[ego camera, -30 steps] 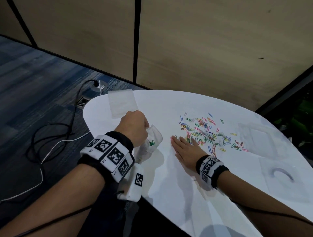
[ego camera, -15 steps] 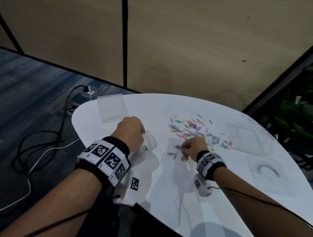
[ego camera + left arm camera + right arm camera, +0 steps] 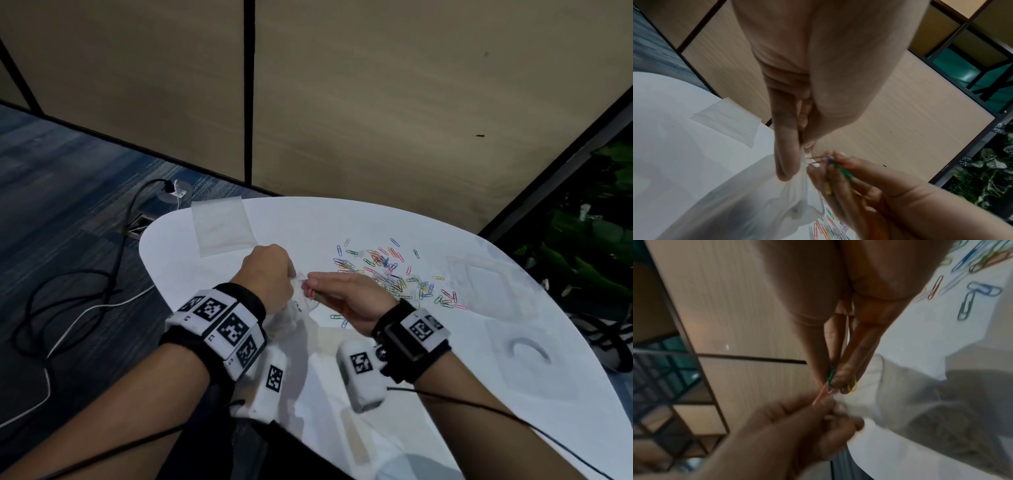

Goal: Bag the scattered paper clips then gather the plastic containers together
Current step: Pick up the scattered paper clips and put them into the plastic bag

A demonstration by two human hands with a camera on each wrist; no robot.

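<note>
Pointing leftward at bag [image 3: 291, 317]: pinched clips [image 3: 830, 164]

Your left hand [image 3: 269, 277] is curled in a pinch; your right hand [image 3: 346, 301] pinches with fingertips touching the left.

The left hand [image 3: 267, 277] is gripping the top of a clear plastic bag [image 3: 291, 317] just above the white tabletop [image 3: 394, 428], while the right hand [image 3: 349, 301] is meeting it at the bag's mouth, fingers pinched together. Beyond the right hand, coloured paper clips [image 3: 387, 270] are lying scattered. Two clear plastic containers [image 3: 479, 277] are sitting to its right, and a flat clear bag [image 3: 222, 226] is lying beyond the left hand.
</note>
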